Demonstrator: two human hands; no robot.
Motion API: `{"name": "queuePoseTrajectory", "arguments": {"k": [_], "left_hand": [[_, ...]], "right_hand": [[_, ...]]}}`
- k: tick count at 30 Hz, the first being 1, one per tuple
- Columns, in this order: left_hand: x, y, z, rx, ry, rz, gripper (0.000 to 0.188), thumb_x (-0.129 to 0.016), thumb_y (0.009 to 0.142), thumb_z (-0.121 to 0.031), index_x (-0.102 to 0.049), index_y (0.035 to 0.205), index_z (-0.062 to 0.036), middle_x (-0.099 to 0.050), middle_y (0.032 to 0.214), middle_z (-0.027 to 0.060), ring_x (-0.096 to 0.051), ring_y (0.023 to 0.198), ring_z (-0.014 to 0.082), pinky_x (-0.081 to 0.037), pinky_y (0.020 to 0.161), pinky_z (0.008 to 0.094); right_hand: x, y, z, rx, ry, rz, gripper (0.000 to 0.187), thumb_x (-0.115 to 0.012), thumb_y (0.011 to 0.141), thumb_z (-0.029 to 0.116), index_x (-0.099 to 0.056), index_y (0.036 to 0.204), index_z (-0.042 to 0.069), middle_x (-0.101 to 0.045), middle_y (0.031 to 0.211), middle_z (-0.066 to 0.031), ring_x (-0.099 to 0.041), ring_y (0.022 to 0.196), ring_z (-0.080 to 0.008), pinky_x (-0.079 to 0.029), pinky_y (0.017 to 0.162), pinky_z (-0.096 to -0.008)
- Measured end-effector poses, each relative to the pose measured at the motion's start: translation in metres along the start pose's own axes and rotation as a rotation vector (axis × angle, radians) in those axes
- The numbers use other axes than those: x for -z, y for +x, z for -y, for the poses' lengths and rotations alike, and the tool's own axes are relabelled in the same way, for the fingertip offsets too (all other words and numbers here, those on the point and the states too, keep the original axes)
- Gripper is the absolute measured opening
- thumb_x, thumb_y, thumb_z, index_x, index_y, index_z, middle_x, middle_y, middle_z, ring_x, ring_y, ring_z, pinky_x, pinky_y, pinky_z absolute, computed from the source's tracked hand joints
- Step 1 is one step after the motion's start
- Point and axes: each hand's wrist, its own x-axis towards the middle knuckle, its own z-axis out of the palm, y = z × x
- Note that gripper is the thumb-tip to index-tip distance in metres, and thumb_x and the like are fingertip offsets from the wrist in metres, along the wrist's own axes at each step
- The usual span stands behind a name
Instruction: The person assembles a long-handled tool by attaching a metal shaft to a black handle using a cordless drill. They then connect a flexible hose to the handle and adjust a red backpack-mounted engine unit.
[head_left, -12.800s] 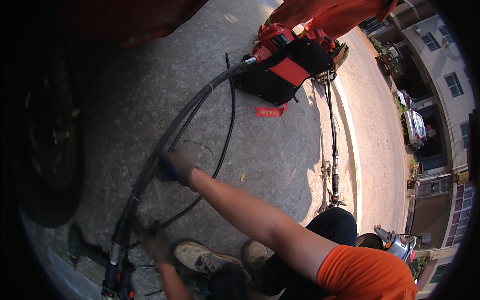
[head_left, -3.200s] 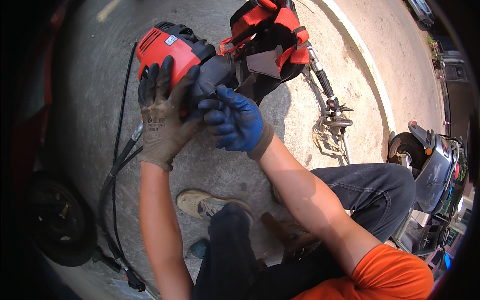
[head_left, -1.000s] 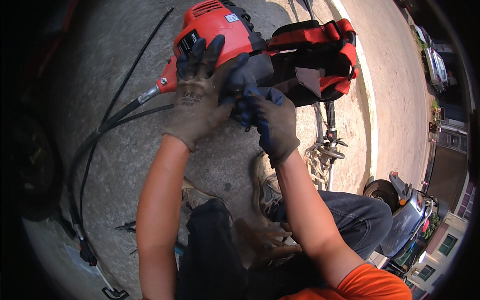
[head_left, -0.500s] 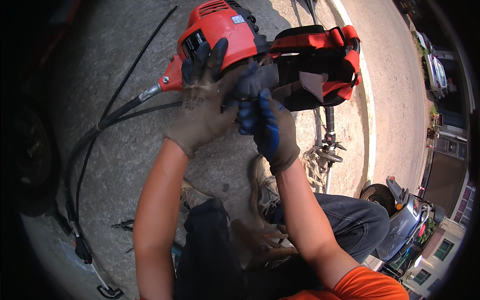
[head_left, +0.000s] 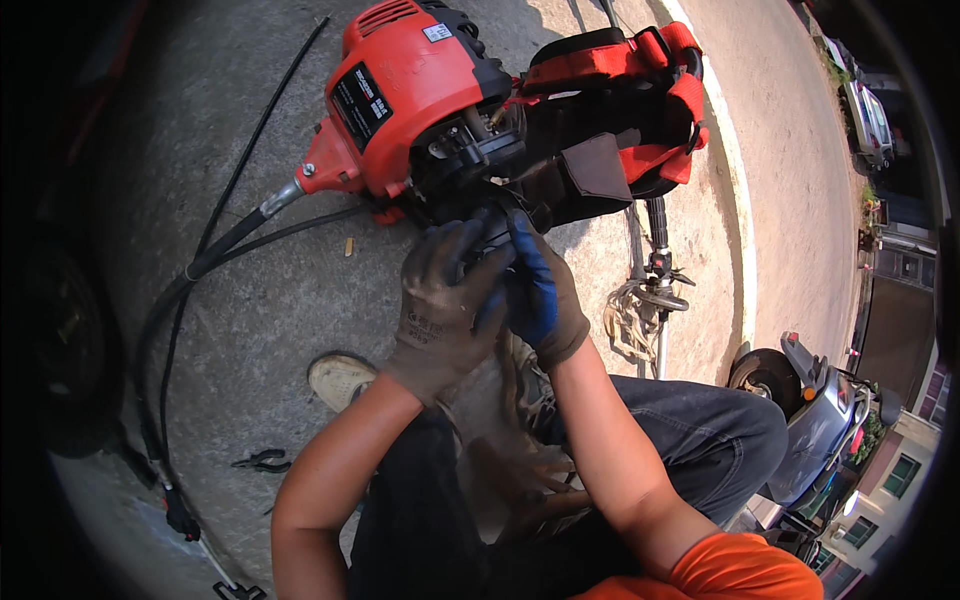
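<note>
Both gloved hands are together just below a red backpack engine (head_left: 415, 80). A dark, cover-like part (head_left: 492, 226) is between them, its shape mostly hidden by the fingers. My left hand (head_left: 445, 295), in a grey-brown glove, closes around its left side. My right hand (head_left: 545, 295), in a glove with a blue palm, grips its right side. Above the hands, the engine's open lower side shows black carburetor parts (head_left: 470, 150) and a small brassy piece. The engine lies tilted on the concrete, joined to a black flexible shaft (head_left: 190, 268).
A red and black harness (head_left: 660, 60) lies right of the engine. Beyond it are a handlebar with grip (head_left: 660, 250) and tangled cord. Pliers (head_left: 262, 461) rest on the concrete at lower left. A curb (head_left: 735, 190) and a parked motorcycle (head_left: 810, 430) stand right.
My left hand has left the engine housing and joined my right hand lower down. The dark part has come away from the engine's side, baring the carburetor area.
</note>
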Motion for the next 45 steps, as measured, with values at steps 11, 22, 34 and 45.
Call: {"name": "queuePoseTrajectory", "arguments": {"k": [11,22,34,45], "left_hand": [[0.012,-0.001,0.010,0.079,-0.238,-0.061,0.037,-0.077,0.086,-0.008,-0.074,0.123,-0.0083,-0.065,0.136,0.0163,-0.061,0.130,0.0386,-0.048,0.112,0.0491],[0.009,-0.016,0.080,0.578,-0.245,-0.278,0.051,-0.076,0.093,-0.019,-0.062,0.140,-0.0030,-0.062,0.141,0.0199,-0.054,0.139,0.0413,-0.044,0.117,0.0491],[0.017,0.011,0.111,0.785,0.356,0.284,0.061,-0.068,0.094,-0.050,-0.064,0.142,-0.0131,-0.069,0.133,0.0217,-0.063,0.129,0.0435,-0.044,0.107,0.0613],[0.029,-0.003,0.102,0.729,0.238,0.217,0.050,-0.068,0.093,-0.051,-0.075,0.121,-0.0099,-0.075,0.116,0.0209,-0.067,0.119,0.0427,-0.043,0.106,0.0538]], "right_hand": [[-0.018,0.005,0.002,0.138,-0.030,-0.195,0.045,-0.063,0.109,0.040,-0.070,0.133,0.004,-0.075,0.103,-0.0060,-0.070,0.083,-0.0134,-0.055,0.071,-0.0292],[-0.009,0.006,-0.006,-0.304,0.318,-0.213,0.035,-0.059,0.110,0.040,-0.068,0.129,0.013,-0.077,0.115,-0.0110,-0.074,0.102,-0.0291,-0.059,0.093,-0.0482],[-0.009,0.009,-0.008,-0.415,0.598,-0.187,0.036,-0.058,0.110,0.045,-0.071,0.130,0.017,-0.077,0.118,-0.0105,-0.073,0.102,-0.0308,-0.056,0.099,-0.0499],[-0.012,0.006,-0.012,-0.452,0.665,-0.201,0.045,-0.057,0.109,0.053,-0.070,0.136,0.019,-0.076,0.125,-0.0093,-0.071,0.110,-0.0342,-0.053,0.106,-0.0544]]}}
